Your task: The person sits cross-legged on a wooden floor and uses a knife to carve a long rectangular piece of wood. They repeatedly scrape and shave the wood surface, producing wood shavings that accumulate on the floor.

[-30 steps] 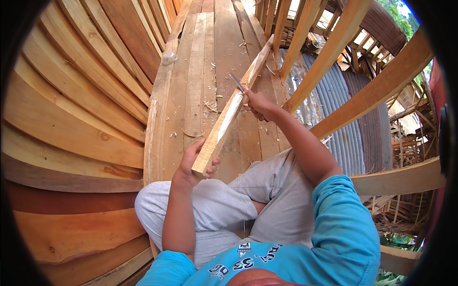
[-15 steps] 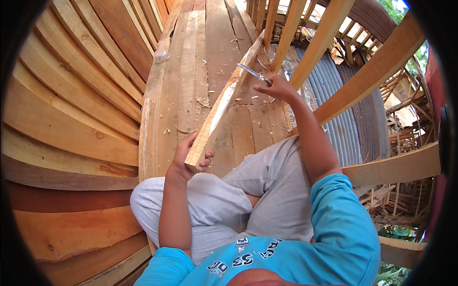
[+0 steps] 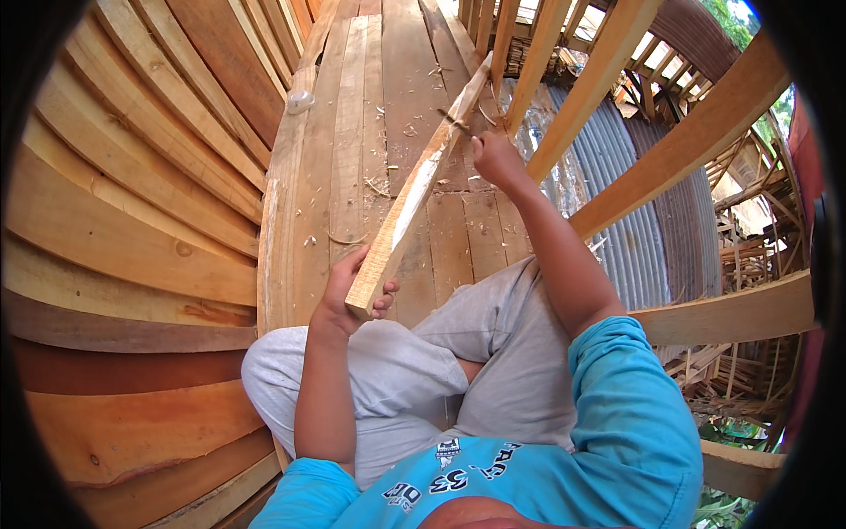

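Note:
A long squared piece of wood [image 3: 385, 251] slants away from me over my crossed legs, its far end next to the railing. My left hand [image 3: 338, 295] is closed around the near end, thumb on one side and fingertips showing on the other. Part of its upper face is pale and freshly cut. Farther along the wood, my right hand [image 3: 499, 160] is closed on the handle of a knife [image 3: 454, 120]. The knife's dark, thin-looking blade lies across the far part of the wood and seems to touch it. The handle is mostly hidden by the fist.
Wood shavings [image 3: 377, 187] are scattered over the plank floor [image 3: 352, 132]. A wall of overlapping boards [image 3: 132, 185] rises on the left, with a small clear plastic container [image 3: 300, 102] near its foot. Slanted railing slats [image 3: 564, 115] stand close on the right, above corrugated metal sheets [image 3: 626, 203].
My right hand has moved slightly left and nearer the wood. The knife has turned so its blade lies across the wood. My left hand and the wood have barely shifted.

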`<state>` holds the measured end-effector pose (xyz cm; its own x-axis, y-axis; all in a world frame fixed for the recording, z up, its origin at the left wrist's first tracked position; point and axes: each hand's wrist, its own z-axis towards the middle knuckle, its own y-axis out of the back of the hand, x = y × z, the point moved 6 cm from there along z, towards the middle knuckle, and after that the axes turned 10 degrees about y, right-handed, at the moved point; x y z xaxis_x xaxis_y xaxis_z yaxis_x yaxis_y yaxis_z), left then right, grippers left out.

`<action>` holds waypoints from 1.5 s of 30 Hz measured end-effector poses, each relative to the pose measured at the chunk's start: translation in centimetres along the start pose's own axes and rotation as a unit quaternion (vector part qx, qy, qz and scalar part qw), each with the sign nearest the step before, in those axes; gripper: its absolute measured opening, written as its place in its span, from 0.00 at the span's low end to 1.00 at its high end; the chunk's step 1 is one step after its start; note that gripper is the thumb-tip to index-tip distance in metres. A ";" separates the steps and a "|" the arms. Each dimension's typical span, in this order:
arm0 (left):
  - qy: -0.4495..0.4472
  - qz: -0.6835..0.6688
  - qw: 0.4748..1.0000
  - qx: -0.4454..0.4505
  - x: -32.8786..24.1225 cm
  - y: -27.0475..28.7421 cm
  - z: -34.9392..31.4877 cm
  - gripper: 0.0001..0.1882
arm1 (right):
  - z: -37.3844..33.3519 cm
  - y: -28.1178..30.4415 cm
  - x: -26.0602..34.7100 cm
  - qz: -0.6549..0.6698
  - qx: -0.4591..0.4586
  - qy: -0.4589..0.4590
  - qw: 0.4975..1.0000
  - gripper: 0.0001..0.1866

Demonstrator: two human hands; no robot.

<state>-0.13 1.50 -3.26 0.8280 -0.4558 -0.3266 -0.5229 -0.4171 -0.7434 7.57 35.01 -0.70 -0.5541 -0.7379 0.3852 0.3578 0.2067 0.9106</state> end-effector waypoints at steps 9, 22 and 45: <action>-0.017 0.022 0.998 -0.048 -0.3 -1.0 -0.6 0.24 | -0.9 1.1 1.0 0.102 -0.033 0.053 0.993 0.15; 0.028 -0.207 0.960 0.188 -2.3 -0.3 -1.8 0.32 | -3.2 0.7 6.3 0.231 0.026 0.125 0.965 0.13; 0.002 -0.227 0.945 0.237 -1.1 -1.1 -1.4 0.35 | -3.9 -2.5 8.3 0.000 0.043 0.007 0.999 0.27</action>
<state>-0.75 1.37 -1.23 0.9441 -0.3170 0.0903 0.0366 -0.1715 -0.9845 4.99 25.90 -0.34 -0.5427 -0.7473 0.3834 0.2916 0.2605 0.9204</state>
